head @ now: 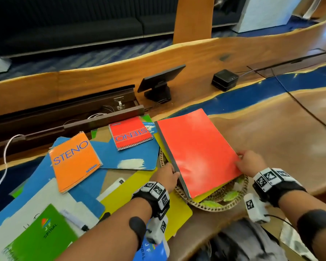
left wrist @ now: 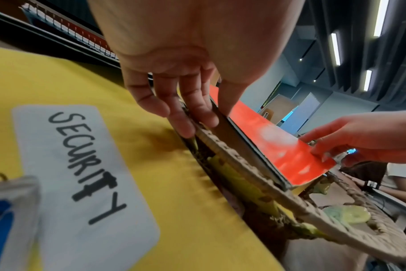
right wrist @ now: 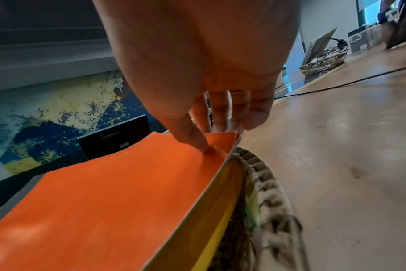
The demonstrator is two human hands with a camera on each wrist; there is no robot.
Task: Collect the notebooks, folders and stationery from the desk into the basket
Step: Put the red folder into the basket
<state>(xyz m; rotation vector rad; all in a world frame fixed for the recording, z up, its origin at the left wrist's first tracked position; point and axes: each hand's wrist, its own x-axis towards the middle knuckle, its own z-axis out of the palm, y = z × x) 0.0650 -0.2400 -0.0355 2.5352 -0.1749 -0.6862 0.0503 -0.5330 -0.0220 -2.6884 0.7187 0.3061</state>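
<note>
A large red notebook point(head: 198, 151) lies tilted across the woven basket point(head: 215, 202), on top of a yellow folder point(right wrist: 220, 220). My left hand point(head: 167, 176) pinches the grey spine edge, thumb on the cover and fingers point(left wrist: 197, 113) beneath by the basket rim point(left wrist: 336, 229). My right hand point(head: 248, 162) pinches the opposite edge, with the thumb pressed on the cover point(right wrist: 127, 192). To the left on the desk lie an orange STENO pad point(head: 73, 161), a red STENO pad point(head: 131, 133), blue folders point(head: 128, 155), a yellow folder with a SECURITY label point(left wrist: 81, 174), a green spiral notebook point(head: 41, 234) and a marker point(head: 75, 220).
A small black monitor point(head: 162, 80) and a black box point(head: 224, 80) stand behind the basket. A dark cable point(head: 309, 113) runs across the wood at the right. An open cable channel point(head: 64, 113) and a white cord point(head: 6, 153) lie at the left rear.
</note>
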